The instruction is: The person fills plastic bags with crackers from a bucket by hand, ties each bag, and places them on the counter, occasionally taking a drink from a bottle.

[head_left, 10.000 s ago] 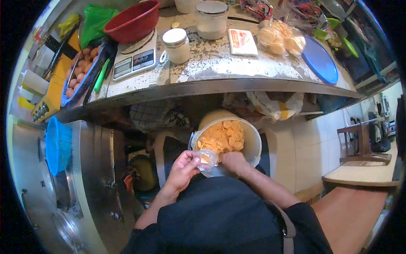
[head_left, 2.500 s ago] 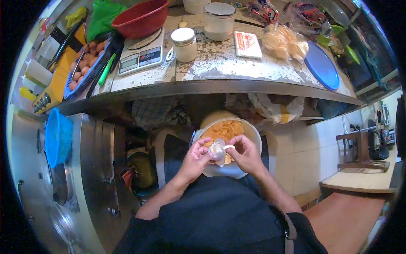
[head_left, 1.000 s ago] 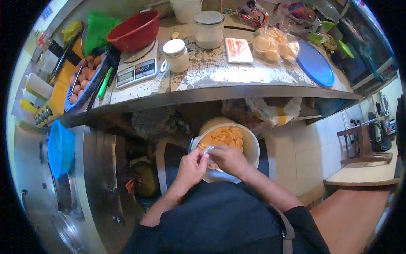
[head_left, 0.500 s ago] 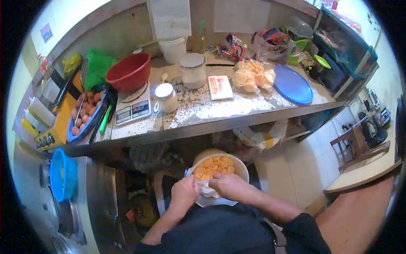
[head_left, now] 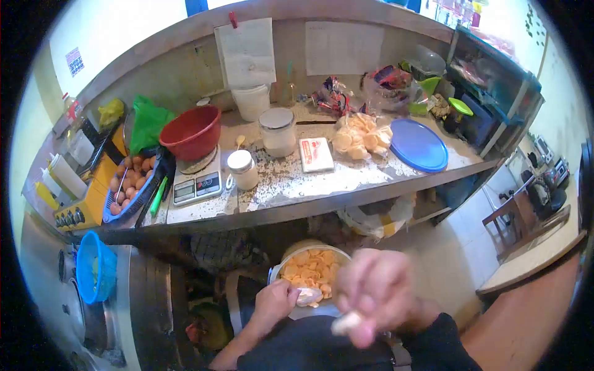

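A white bucket [head_left: 344,255] full of orange-yellow chips [head_left: 309,269] stands below the counter, close to my body. My left hand [head_left: 276,303] is closed on the edge of a small clear plastic bag [head_left: 307,297] at the bucket's near side. Raised toward the camera, right of the bucket, my right hand [head_left: 377,294] has its fingers pinched together. A small whitish piece [head_left: 346,323] shows at its fingertips, blurred; what it is I cannot make out.
On the counter [head_left: 272,196] are a red bowl [head_left: 190,133] on a scale [head_left: 197,187], jars, a white packet [head_left: 316,154], a bag of chips [head_left: 362,137] and a blue lid [head_left: 419,145]. Eggs [head_left: 129,180] lie in a basket at left, above a blue basin [head_left: 96,267].
My right hand has left the bag over the bucket and moved up and right, closer to the camera. The view has tilted slightly, so the counter appears lower.
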Demonstrator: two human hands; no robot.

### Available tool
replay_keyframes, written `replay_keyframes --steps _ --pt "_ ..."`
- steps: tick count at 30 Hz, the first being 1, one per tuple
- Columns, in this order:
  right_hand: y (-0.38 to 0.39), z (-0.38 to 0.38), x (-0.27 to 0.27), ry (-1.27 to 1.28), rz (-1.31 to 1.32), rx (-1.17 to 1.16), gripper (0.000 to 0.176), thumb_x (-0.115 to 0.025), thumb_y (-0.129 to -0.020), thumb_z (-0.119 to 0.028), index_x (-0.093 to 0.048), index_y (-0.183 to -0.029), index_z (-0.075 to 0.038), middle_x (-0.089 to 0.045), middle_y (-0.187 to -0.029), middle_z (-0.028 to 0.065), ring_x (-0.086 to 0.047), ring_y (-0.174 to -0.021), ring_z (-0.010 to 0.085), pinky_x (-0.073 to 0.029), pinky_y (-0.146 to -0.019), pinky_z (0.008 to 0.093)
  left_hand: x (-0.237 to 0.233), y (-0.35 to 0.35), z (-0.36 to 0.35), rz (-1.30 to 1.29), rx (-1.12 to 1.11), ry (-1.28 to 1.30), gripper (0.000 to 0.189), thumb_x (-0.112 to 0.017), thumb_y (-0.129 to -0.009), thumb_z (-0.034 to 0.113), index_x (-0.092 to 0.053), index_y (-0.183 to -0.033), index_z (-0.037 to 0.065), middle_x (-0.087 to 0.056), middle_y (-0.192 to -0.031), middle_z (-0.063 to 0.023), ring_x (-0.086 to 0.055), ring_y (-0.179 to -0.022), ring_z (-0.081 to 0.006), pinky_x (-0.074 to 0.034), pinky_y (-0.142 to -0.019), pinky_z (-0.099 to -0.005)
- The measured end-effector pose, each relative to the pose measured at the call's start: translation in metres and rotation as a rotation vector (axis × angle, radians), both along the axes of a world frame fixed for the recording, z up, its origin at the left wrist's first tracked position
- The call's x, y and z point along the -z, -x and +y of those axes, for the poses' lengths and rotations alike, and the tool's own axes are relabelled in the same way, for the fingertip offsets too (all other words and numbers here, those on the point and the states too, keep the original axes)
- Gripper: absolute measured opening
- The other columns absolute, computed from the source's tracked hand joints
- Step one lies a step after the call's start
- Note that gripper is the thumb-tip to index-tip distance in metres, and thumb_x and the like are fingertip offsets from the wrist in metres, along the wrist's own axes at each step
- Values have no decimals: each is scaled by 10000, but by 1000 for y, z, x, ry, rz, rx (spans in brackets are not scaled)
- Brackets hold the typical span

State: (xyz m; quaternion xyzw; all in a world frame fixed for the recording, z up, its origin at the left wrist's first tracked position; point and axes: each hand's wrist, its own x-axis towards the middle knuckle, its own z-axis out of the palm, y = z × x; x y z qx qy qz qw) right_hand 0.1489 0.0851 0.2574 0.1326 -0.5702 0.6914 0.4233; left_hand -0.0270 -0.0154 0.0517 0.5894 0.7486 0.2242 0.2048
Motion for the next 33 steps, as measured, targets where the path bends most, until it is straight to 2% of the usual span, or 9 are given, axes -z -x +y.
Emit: replay_keyframes --steps 3,4,9,16,18,20,23,26,33 --pt "-5 -3 -20 -134 138 -20 241 -752 -811 -89 -587 -981 -42 -586 -890 157 -592 -693 278 -522 -632 426 7 0 -3 33 -23 -75 315 -646 -852 350 -663 -745 55 -653 -758 -148 -648 -705 -349 -523 -634 -450" --pt "15 -5 -3 -99 431 103 145 -751 -807 -73 -689 -926 -18 -621 -900 171 -631 -671 242 -508 -606 283 11 -1 -5 31 -27 -82 315 -646 -852 350 -663 -745 55 -653 -758 -148 -648 -705 -349 -523 -634 -450" --pt "-8 -4 -41 -218 215 -240 166 -738 -806 -35 -661 -943 21 -595 -909 196 -634 -742 287 -540 -594 343 17 -1 -1 40 -49 -115 348 -620 -865 358 -666 -727 43 -645 -730 -167 -643 -668 -368 -519 -613 -466" --pt "15 -11 -36 -317 570 -214 156 -740 -785 -19 -678 -927 -1 -617 -918 182 -652 -864 333 -570 -685 386 24 -1 0 -32 -46 -184 286 -652 -858 312 -684 -802 33 -654 -761 -166 -647 -696 -347 -521 -622 -442" --pt "9 -2 -24 -230 497 -475 175 -657 -898 -161 -582 -989 -32 -598 -942 189 -610 -730 331 -517 -708 513 23 0 1 -114 -59 -155 280 -600 -883 307 -694 -878 43 -663 -773 -182 -659 -701 -344 -537 -648 -418" --pt "0 -10 -16 15 208 -181 57 -592 -923 -96 -618 -945 -50 -614 -1082 224 -623 -984 405 -494 -867 559 17 1 1 -177 -45 -108 257 -612 -883 283 -693 -902 40 -675 -782 -167 -668 -695 -302 -538 -655 -388" --pt "14 29 46 -646 -508 406 271 -733 -823 -168 -652 -1073 -105 -621 -1174 149 -618 -1061 324 -509 -893 393 13 7 2 -388 -77 -71 232 -632 -886 252 -692 -937 33 -694 -789 -129 -671 -686 -212 -533 -662 -336" --pt "9 33 153 -1175 -1000 369 444 -665 -821 -323 -567 -1226 -169 -531 -1304 190 -579 -1121 369 -487 -918 459 35 14 7 -643 -121 -94 231 -648 -893 237 -686 -940 14 -698 -762 -75 -646 -687 -122 -520 -653 -294" --pt "0 17 274 -918 -1496 211 360 -646 -830 -242 -613 -1175 -143 -618 -1116 175 -615 -1026 356 -508 -830 440 -22 18 10 -533 -86 -195 171 -684 -866 164 -679 -924 3 -689 -841 -70 -634 -748 -119 -511 -692 -278"
